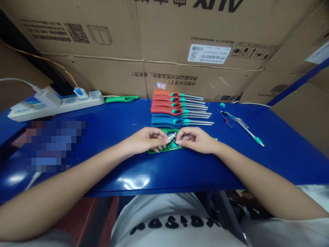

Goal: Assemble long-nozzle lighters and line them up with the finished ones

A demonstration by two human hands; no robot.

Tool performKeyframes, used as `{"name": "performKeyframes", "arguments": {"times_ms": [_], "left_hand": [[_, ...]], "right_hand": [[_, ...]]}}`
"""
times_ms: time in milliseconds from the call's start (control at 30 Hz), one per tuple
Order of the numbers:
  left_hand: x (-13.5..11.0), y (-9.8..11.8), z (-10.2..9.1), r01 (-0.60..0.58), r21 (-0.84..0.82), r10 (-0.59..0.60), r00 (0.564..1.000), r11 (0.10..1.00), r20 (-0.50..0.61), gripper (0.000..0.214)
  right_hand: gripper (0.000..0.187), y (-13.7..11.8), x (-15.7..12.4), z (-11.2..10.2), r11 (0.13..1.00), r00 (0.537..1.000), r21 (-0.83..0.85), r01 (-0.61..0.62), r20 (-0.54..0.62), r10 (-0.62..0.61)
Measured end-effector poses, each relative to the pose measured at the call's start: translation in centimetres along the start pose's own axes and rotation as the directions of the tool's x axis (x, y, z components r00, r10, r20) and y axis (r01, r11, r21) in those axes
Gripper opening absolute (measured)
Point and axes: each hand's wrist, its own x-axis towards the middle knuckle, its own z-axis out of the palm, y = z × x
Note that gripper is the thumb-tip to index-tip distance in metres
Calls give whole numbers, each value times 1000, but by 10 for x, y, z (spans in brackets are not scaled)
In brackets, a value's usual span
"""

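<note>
My left hand (151, 140) pinches a small clear-and-silver cylindrical part (171, 136) between thumb and fingers. Beneath both hands lies a green lighter casing (168, 148), open side up, with a teal piece and a thin wire inside, partly covered by the fingers. My right hand (193, 140) is closed, fingertips together close to the right end of the cylindrical part; what they hold is too small to tell. Just beyond the hands, a blue long-necked lighter (164, 122) and several red ones (163, 109) are lined up, metal tubes pointing right.
A small screwdriver (228, 122) and a metal lighter tube with wires (248, 130) lie to the right. Another green casing (122, 99) rests at the back beside a white power strip (58, 105). Tiny screws (134, 124) sit left of the lighters. Cardboard (108, 65) walls the back.
</note>
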Motion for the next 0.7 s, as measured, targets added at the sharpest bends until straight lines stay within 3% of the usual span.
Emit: {"name": "performKeyframes", "arguments": {"times_ms": [100, 333, 700], "left_hand": [[1, -1, 0, -27, 15, 27, 1000, 1000, -6, 41], [1, -1, 1, -42, 10, 42, 999, 999, -12, 40], [2, -4, 0, -60, 8, 60, 998, 998, -5, 33]], "right_hand": [[35, 3, 3, -1, 994, 995, 108, 1, -97, 10], [31, 7, 3, -4, 978, 992, 203, -37, -115, 62], [22, 3, 3, -6, 988, 992, 132, 76, -113, -61]]}}
